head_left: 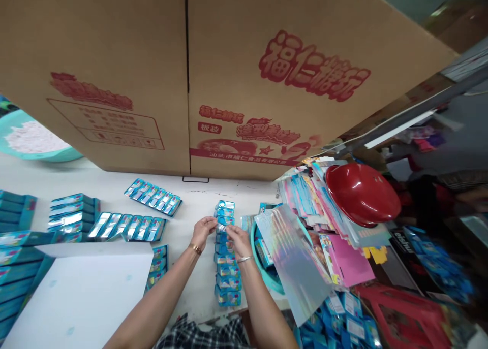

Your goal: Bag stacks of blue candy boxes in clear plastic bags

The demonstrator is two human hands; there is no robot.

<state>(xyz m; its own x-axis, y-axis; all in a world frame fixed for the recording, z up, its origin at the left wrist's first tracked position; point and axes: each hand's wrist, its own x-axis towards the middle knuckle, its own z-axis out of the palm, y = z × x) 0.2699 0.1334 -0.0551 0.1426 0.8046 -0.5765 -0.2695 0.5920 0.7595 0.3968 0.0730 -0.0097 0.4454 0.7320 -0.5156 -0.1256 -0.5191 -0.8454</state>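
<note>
A column of small blue boxes (227,271) with clear fronts runs along the white table in front of me. Over its upper part, my left hand (204,232) is closed in a pinch near a box from the left. My right hand (239,242) pinches from the right, fingertips close to the left ones. Between the two sets of fingertips is a small pale piece (221,227), too small to name. Left of my hands lie two more rows of blue boxes, an upper row (153,196) and a lower row (127,227).
A large cardboard carton (236,59) stands behind the table. On the left are an open white box (87,298), stacked blue boxes (72,214) and a turquoise basin (46,153). At right are shiny sheets (293,257), a red bowl (362,194) and a red stool (407,313).
</note>
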